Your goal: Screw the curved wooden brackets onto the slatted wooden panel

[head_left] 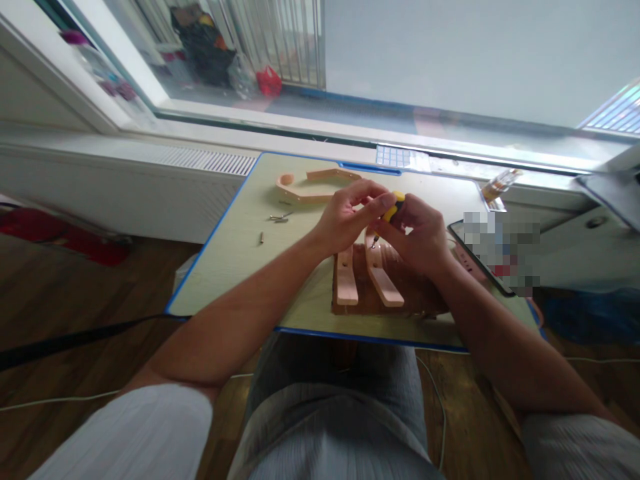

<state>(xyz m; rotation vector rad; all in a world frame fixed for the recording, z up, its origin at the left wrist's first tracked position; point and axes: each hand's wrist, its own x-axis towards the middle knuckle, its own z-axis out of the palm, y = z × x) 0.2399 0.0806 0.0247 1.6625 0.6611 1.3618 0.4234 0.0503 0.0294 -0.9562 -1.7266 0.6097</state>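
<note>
So the wooden base [360, 305] is sitting near the front edge of the tabletop [235, 267] with two slats lying on it. The left slat [346, 280] and right slat [384, 283] are running side by side, slightly splayed. I can't tell whether either one is fastened yet.

Both hands are bunching up right over the far end of the right slat. The right hand [423, 237] is curling closed around the lower part of the little yellow-handled screwdriver [394, 208]. The left hand [345, 217] is reaching across, with its fingertips pinching the top of that same handle. The tip is pointing down at the top of the right slat, so my guess is a screw is going in there right now.

Plenty looks undone, going by what's lying about. A curved wooden piece [310, 187] is sitting on its own at the far side, well apart from the base. Some loose screws [280, 217] are lying to the left of the hands, untouched. A phone [475, 259] is resting just beside the right wrist.
</note>
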